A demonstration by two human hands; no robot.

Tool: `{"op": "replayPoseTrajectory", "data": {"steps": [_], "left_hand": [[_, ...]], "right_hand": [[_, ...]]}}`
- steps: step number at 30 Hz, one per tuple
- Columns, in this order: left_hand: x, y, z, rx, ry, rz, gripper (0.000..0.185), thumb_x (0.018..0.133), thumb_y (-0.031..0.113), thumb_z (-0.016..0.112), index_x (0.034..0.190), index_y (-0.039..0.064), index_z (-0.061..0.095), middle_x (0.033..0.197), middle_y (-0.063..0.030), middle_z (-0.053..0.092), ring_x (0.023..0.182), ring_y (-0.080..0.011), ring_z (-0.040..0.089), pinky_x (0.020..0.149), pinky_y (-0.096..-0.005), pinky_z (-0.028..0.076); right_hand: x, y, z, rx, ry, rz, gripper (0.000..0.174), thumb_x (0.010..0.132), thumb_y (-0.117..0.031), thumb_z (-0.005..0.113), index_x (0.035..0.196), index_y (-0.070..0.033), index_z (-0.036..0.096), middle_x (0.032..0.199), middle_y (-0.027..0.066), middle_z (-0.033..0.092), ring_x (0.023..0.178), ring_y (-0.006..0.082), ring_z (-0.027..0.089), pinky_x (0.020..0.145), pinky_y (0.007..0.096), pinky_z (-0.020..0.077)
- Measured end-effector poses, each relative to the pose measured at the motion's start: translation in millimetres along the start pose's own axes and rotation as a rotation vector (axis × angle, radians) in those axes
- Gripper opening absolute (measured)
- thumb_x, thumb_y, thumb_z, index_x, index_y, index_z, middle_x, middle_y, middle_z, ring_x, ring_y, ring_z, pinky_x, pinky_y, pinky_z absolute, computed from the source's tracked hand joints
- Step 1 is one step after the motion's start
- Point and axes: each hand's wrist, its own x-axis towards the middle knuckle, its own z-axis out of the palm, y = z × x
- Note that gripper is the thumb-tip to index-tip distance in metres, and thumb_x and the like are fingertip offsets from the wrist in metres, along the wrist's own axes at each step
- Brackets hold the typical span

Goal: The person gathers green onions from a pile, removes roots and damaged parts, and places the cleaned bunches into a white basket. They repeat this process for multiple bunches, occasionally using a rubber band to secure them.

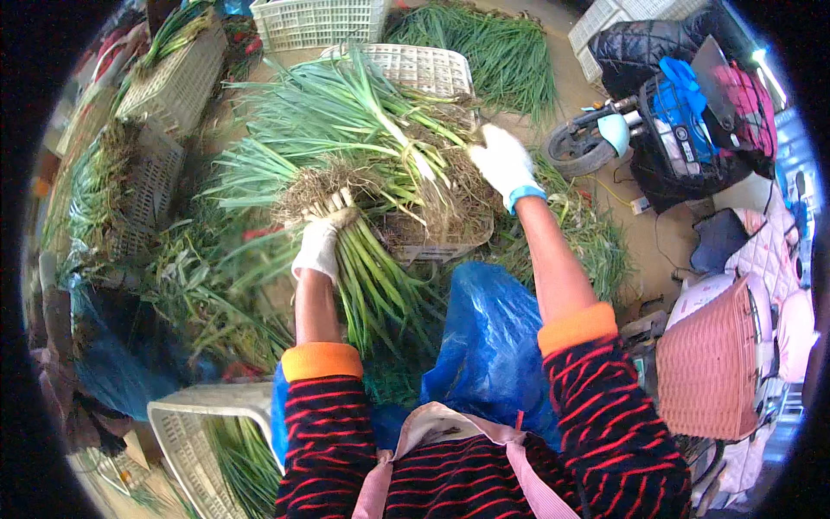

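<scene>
My left hand (317, 248), in a white glove, grips a bunch of green onions (369, 272) near its white ends. The bunch's tangled roots (327, 185) point away from me and its green leaves hang toward my lap. My right hand (504, 162), gloved in white with a blue cuff, closes at the root end of a green onion stalk (447, 130) on the pile's right side. Between and beyond both hands lies a pile of green onions (324, 110), their leaves mostly to the left and soil-covered roots (460, 194) to the right. An upturned-looking white plastic crate (428, 65) shows behind the pile.
Loose leaves (207, 279) litter the floor at left. More green onions (486, 52) lie beyond. A white crate (159, 422) holding greens stands at lower left. At right are a wheel (570, 146) and a pink wicker basket (707, 363). Blue plastic sheeting (486, 337) covers my lap.
</scene>
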Motion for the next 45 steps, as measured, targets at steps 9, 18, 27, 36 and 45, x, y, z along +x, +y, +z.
{"op": "replayPoseTrajectory", "data": {"steps": [9,18,27,36,45], "left_hand": [[6.5,20.2,-36.4,0.211,-0.003,-0.211,0.026,0.08,0.021,0.068,0.099,0.004,0.063,0.088,-0.0092,0.066,0.074,-0.0234,0.064,0.072,-0.0364,0.053],[-16.6,85.6,-91.2,0.134,-0.003,0.02,0.029,0.081,0.022,0.066,0.104,0.005,0.062,0.098,-0.0097,0.065,0.086,-0.024,0.063,0.084,-0.0381,0.051],[-13.5,81.0,-75.7,0.115,0.053,0.119,0.027,0.081,0.019,0.067,0.103,0.003,0.062,0.092,-0.0092,0.066,0.08,-0.0229,0.063,0.078,-0.0353,0.052],[-44.8,82.6,-38.0,0.099,0.0,0.125,0.031,0.079,0.015,0.067,0.106,0.003,0.058,0.095,-0.0089,0.063,0.082,-0.0224,0.062,0.079,-0.0351,0.051],[-119.3,51.7,8.6,0.33,-0.331,0.091,0.04,0.075,0.006,0.066,0.114,0.007,0.055,0.102,-0.006,0.062,0.089,-0.0185,0.061,0.078,-0.0334,0.051]], "right_hand": [[-56.9,-91.4,69.3,-0.603,-0.226,-0.398,0.098,0.064,-0.063,0.07,0.135,-0.002,0.042,0.138,0.0145,0.044,0.129,0.0251,0.04,0.106,0.0585,0.0199],[40.4,-33.8,97.3,-0.622,0.037,-0.34,0.042,0.084,-0.014,0.051,0.126,-0.009,0.053,0.125,0.0088,0.054,0.116,0.0236,0.05,0.103,0.0531,0.0272],[-42.2,-134.2,47.9,-0.158,-0.255,-0.427,0.034,0.075,-0.042,0.065,0.085,-0.01,0.064,0.079,0.0117,0.062,0.081,0.029,0.062,0.075,0.0432,0.0494],[-10.0,-111.2,39.6,-0.198,-0.011,-0.328,0.013,0.081,-0.024,0.059,0.079,-0.011,0.06,0.068,0.0099,0.061,0.061,0.0298,0.062,0.052,0.0402,0.0491],[-81.7,-154.5,-56.1,0.23,-0.126,-0.617,0.075,0.086,-0.045,0.059,0.139,0.003,0.034,0.139,0.0246,0.04,0.128,0.0341,0.042,0.106,0.0393,0.0352]]}}
